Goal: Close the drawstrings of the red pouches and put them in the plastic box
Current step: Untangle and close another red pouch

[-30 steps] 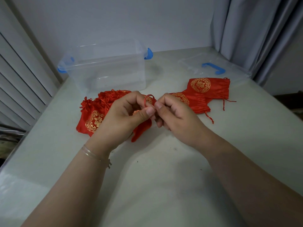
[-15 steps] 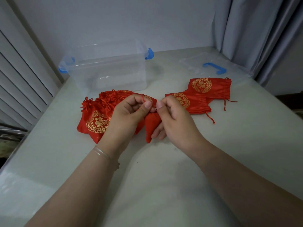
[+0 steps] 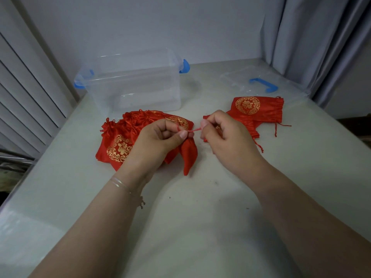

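Cord (image 3: 195, 130) runs taut between hands: left (image 3: 158, 140) pinches pouch (image 3: 188, 157) neck, right (image 3: 224, 133) pinches cord end. Jerking could snap the cord or leave the neck loose.

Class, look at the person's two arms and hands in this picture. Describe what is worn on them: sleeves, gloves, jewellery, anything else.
Both forearms are bare to the bottom of the picture: no sleeves show, and no gloves. The left hand has thin silver-coloured bangles at the wrist, with a small dangling piece hanging from them. The right hand and its wrist carry nothing visible. No rings show on either hand.
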The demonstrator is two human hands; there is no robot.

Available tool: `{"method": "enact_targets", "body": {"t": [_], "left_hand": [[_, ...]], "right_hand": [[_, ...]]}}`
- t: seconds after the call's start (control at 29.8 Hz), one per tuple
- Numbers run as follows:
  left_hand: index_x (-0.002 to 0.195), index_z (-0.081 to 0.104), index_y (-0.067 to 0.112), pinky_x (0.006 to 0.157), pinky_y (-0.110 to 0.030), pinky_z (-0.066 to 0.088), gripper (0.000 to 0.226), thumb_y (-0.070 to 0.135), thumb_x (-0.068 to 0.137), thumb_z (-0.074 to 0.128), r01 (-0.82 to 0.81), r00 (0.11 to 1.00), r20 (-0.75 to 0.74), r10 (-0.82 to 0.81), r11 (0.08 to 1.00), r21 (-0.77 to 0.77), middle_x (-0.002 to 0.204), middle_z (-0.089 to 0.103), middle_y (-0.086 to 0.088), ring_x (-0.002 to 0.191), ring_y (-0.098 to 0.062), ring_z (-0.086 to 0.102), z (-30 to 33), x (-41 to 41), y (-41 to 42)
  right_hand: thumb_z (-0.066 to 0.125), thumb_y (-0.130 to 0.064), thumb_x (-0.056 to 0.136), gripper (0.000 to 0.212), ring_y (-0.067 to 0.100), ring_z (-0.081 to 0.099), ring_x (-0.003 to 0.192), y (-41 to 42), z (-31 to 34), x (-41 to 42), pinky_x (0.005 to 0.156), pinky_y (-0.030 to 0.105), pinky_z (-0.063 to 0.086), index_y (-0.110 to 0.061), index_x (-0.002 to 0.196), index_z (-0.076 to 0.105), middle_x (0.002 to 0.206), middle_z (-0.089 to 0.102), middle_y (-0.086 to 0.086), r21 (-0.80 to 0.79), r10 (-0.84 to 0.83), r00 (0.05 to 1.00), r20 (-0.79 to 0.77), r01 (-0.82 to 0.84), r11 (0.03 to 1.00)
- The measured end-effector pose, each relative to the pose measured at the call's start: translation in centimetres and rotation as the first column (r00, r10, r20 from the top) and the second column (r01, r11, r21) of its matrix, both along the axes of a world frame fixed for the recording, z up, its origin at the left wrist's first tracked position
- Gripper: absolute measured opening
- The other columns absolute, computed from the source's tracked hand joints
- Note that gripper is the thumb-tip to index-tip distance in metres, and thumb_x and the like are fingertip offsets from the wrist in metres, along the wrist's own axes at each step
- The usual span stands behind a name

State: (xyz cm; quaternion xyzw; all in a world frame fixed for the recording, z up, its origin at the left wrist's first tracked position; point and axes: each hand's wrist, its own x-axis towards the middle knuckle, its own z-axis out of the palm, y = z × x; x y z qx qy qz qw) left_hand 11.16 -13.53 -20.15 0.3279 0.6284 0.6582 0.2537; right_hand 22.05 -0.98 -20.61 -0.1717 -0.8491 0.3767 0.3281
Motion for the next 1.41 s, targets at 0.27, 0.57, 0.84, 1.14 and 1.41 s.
{"method": "enact_targets", "body": {"t": [0.27,0.57,0.84,1.14,1.41], "left_hand": [[0.077,0.060,0.006,0.069,-0.017,0.054,0.017,-0.008,0.075,0.070,0.006,0.996,-0.090,-0.006,1.000,0.005,0.073,0.072,0.001,0.077,-0.013,0.069,0.4,0.3,-0.2],[0.089,0.062,0.003,0.064,-0.019,0.052,0.014,-0.004,0.080,0.070,-0.048,0.936,-0.352,0.008,0.993,-0.107,0.078,0.061,-0.003,0.065,-0.008,0.057,-0.1,0.8,0.1],[0.085,0.068,0.023,0.064,-0.012,0.048,0.017,0.007,0.082,0.069,-0.220,0.848,-0.519,0.103,0.961,-0.168,0.075,0.066,0.009,0.065,0.003,0.058,-0.8,0.7,0.5],[0.088,0.066,0.018,0.063,-0.031,0.049,0.005,0.016,0.084,0.064,-0.256,0.580,-0.809,0.097,0.964,-0.069,0.080,0.061,0.011,0.067,-0.009,0.057,-1.1,0.5,0.3],[0.089,0.069,0.015,0.064,-0.036,0.050,0.009,0.017,0.082,0.064,-0.198,0.455,-0.888,0.067,0.980,-0.027,0.084,0.061,0.007,0.075,-0.013,0.058,-1.0,0.3,0.2]], "right_hand": [[0.065,-0.024,0.085,0.005,0.005,0.052,0.059,0.8,-0.3,-0.1,0.060,0.025,0.043,-0.027,0.082,0.062,0.079,0.058,-0.010,-0.080,0.090,0.986,0.138,-0.079,0.994],[0.063,-0.013,0.088,0.009,0.016,0.064,0.063,0.9,-0.1,-0.2,0.060,0.028,0.057,-0.019,0.082,0.065,0.077,0.067,0.008,-0.323,0.250,0.951,0.184,-0.181,0.929],[0.060,-0.023,0.088,0.007,0.012,0.060,0.068,-0.4,-0.8,-0.4,0.067,0.037,0.050,-0.016,0.085,0.062,0.073,0.062,-0.006,0.082,0.068,0.987,0.144,-0.080,0.993],[0.059,-0.016,0.092,0.015,0.008,0.059,0.050,0.0,0.0,-0.4,0.048,0.020,0.052,-0.007,0.083,0.066,0.067,0.061,0.007,-0.685,0.206,0.976,0.073,-0.101,0.721],[0.068,-0.008,0.082,0.010,0.002,0.058,0.056,1.3,0.2,0.1,0.047,0.017,0.048,-0.017,0.078,0.070,0.063,0.062,-0.007,-0.759,0.328,0.940,0.091,-0.148,0.634]]}}
